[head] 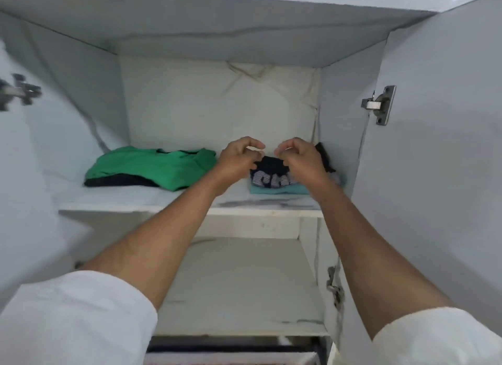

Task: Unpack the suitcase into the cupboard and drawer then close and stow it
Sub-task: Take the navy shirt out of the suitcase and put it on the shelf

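- Head view: cupboard (pixel 353 136) open, and centre-right of the frame sits a small pile, a dark striped garment (pixel 267 175) on top of a teal one (pixel 277 190), right between and just beneath both hands.
- Left hand (pixel 239 158) has fingers curled, thumb side touching the dark garment's top edge; whether it actually pinches the cloth, I cannot tell.
- Right hand (pixel 298 155) mirrors it, curled and touching the same garment; its grip is equally unclear.
- Left of centre on the same shelf (pixel 190 204): a green garment (pixel 152 165) over something dark.
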